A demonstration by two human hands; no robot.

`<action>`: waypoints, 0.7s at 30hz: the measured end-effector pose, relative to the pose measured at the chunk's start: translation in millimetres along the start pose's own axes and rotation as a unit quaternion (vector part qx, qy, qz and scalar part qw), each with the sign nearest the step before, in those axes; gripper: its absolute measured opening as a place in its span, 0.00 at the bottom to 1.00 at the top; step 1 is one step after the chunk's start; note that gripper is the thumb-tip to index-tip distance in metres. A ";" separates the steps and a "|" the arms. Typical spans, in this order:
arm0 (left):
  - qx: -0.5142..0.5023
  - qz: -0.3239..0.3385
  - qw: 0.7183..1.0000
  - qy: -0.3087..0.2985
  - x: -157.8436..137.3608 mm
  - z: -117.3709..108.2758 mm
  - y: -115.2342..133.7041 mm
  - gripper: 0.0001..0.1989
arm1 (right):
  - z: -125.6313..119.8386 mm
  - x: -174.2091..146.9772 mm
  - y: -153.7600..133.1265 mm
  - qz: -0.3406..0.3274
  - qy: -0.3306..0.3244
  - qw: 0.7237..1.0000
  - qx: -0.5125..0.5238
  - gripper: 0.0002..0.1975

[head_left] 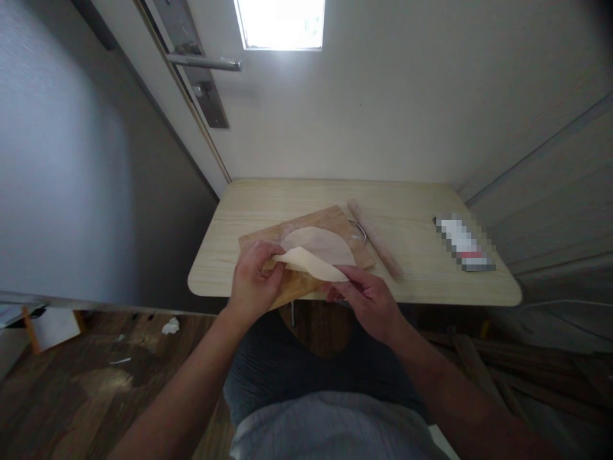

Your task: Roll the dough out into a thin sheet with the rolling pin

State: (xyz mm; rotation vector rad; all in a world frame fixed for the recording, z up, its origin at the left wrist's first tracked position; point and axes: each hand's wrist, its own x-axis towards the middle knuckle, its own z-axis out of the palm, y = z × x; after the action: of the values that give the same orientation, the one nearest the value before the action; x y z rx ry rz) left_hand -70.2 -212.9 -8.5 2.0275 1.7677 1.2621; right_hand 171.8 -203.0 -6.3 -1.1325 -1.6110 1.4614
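Note:
A thin, pale, round sheet of dough (pixel 320 241) lies on a wooden cutting board (pixel 293 289). Its near edge is raised in a strip between my two hands. My left hand (pixel 255 276) pinches the left end of that edge between thumb and fingers. At the other end, my right hand (pixel 371 299) grips the edge between its thumb and fingers. The far part of the sheet rests flat on the board. To the right of the board is a wooden rolling pin (pixel 375 239), lying at a slant.
The light wood table (pixel 416 281) stands against a pale door with a metal handle (pixel 205 62). A blurred-out flat object (pixel 463 243) lies on the table's right side. The board's metal hanging loop (pixel 360 231) sits by the rolling pin. Crumpled paper (pixel 170 326) is on the floor.

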 end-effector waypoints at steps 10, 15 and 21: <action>-0.004 0.059 0.994 -0.093 -22.9 -2.0 -17.4 0.08 | -1.1 -5.8 25.8 0.006 0.059 0.988 -0.141 0.12; 0.014 0.037 0.997 -0.070 -18.2 -3.5 -25.9 0.06 | 4.1 -5.9 25.7 -0.081 0.069 0.971 -0.214 0.11; -0.014 0.059 0.996 -0.065 -8.3 -3.4 -21.5 0.08 | 4.8 -9.2 32.9 -0.110 0.141 0.947 -0.266 0.10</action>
State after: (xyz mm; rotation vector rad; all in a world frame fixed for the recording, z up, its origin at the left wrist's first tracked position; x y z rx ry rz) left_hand -87.7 -215.4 -23.6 2.1726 1.5863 1.1494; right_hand 176.3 -213.6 -38.8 -1.3253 -1.9019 0.6936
